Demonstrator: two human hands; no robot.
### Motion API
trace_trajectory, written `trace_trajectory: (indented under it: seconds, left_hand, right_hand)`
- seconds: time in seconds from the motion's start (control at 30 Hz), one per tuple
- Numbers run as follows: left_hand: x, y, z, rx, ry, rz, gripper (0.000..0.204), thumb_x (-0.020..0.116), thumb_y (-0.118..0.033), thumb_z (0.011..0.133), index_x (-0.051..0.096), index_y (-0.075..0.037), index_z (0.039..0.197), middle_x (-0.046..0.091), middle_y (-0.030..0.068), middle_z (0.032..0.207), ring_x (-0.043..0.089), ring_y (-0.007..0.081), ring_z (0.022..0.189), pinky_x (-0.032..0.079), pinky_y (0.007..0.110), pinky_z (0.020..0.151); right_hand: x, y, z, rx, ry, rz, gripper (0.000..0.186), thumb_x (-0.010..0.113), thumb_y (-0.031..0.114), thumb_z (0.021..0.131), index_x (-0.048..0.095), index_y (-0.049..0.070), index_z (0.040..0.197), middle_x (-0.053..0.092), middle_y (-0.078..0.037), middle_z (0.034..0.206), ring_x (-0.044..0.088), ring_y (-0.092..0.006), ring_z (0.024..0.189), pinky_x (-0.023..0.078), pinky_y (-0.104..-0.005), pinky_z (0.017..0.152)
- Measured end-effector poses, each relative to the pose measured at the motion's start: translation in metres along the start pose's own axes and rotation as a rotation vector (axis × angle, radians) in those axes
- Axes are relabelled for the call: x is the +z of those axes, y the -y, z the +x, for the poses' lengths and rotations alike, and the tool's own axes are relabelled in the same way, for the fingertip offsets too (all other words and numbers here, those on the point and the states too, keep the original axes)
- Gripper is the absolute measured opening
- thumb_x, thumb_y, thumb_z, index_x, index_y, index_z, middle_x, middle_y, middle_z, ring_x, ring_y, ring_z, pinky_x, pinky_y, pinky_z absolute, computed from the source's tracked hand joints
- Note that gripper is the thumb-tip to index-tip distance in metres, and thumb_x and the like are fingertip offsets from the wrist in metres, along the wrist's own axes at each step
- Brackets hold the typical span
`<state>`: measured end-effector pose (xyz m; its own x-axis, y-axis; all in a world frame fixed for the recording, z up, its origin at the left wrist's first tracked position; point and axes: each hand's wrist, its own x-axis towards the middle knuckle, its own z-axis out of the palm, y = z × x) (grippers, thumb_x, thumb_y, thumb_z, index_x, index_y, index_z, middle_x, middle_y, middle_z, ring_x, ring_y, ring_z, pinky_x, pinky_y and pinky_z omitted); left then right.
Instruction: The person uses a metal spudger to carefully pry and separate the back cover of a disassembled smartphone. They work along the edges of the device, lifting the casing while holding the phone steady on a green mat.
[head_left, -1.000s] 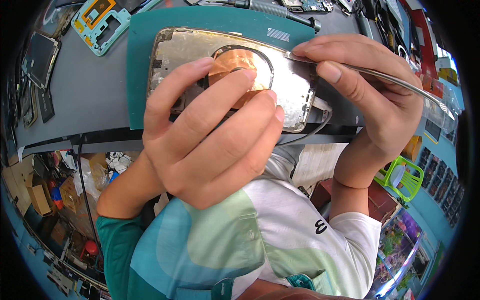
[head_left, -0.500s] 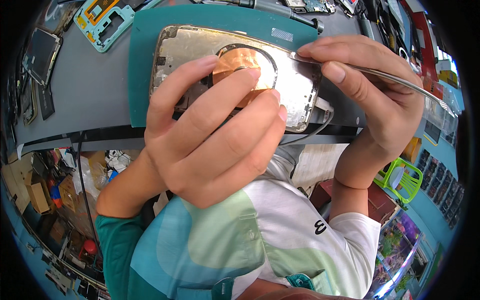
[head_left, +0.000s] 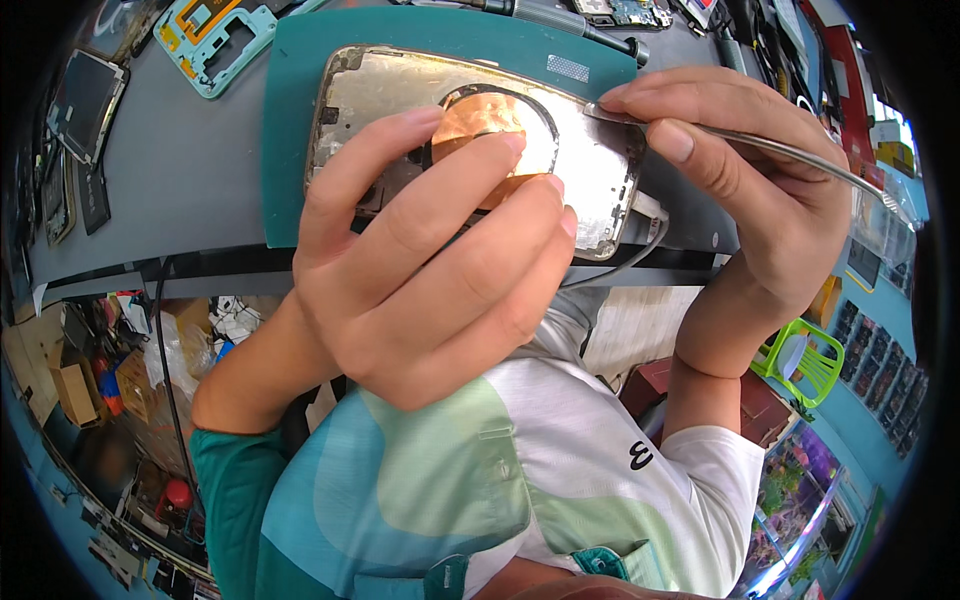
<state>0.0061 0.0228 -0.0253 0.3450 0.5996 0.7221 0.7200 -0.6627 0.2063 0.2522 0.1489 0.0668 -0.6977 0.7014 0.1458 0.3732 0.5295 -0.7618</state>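
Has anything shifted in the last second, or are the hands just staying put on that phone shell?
Very little. The phone shell and both hands have slid slightly up and left in the picture, probably from a head movement. The left hand still presses its fingers on the round copper patch. The right hand still holds the thin metal tool with its tip at the shell's right edge. The green mat lies as before.

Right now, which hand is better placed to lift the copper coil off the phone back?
Right, probably. The right hand pinches metal tweezers whose tip sits at the phone back, beside the coil. The left hand has its fingers spread flat on the coil and phone, holding them steady.
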Motion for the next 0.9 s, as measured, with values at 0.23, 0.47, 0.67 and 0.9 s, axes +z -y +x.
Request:
trace_trajectory:
  seconds: [0.23, 0.47, 0.67, 0.9]
  left_hand:
    - [0.001, 0.0, -0.001, 0.0, -0.003, -0.003, 0.032, 0.073, -0.013, 0.089, 0.084, -0.012, 0.12, 0.08, 0.0037, 0.127, 0.076, 0.0281, 0.124, 0.057, 0.055, 0.112]
    - [0.002, 0.0, -0.003, 0.0, -0.021, 0.003, 0.034, 0.075, -0.012, 0.087, 0.084, -0.012, 0.119, 0.08, 0.0038, 0.127, 0.076, 0.0283, 0.123, 0.057, 0.055, 0.111]
    - [0.002, 0.001, -0.002, 0.005, -0.026, 0.002, 0.033, 0.075, -0.012, 0.087, 0.084, -0.012, 0.118, 0.08, 0.0039, 0.127, 0.077, 0.0281, 0.123, 0.057, 0.055, 0.111]
    - [0.002, -0.002, -0.001, -0.012, -0.024, -0.007, 0.033, 0.076, -0.012, 0.086, 0.084, -0.012, 0.118, 0.08, 0.0037, 0.126, 0.077, 0.0279, 0.123, 0.057, 0.054, 0.111]
  right_hand:
    - [0.003, 0.003, 0.002, 0.022, 0.012, 0.023, 0.02, 0.08, 0.005, 0.095, 0.086, -0.009, 0.109, 0.086, -0.023, 0.109, 0.081, -0.0332, 0.109, 0.062, -0.0417, 0.101]
    - [0.012, 0.003, 0.003, 0.022, -0.028, 0.079, 0.02, 0.08, 0.004, 0.094, 0.086, -0.009, 0.108, 0.085, -0.023, 0.109, 0.081, -0.0328, 0.107, 0.062, -0.0413, 0.099]
    - [0.006, -0.001, 0.005, -0.018, 0.014, 0.059, 0.02, 0.08, 0.003, 0.095, 0.085, -0.01, 0.109, 0.085, -0.023, 0.11, 0.081, -0.0326, 0.107, 0.062, -0.0416, 0.098]
    - [0.007, 0.003, 0.004, 0.018, -0.023, 0.085, 0.019, 0.081, 0.004, 0.095, 0.086, -0.01, 0.108, 0.085, -0.023, 0.108, 0.081, -0.033, 0.106, 0.063, -0.0417, 0.099]
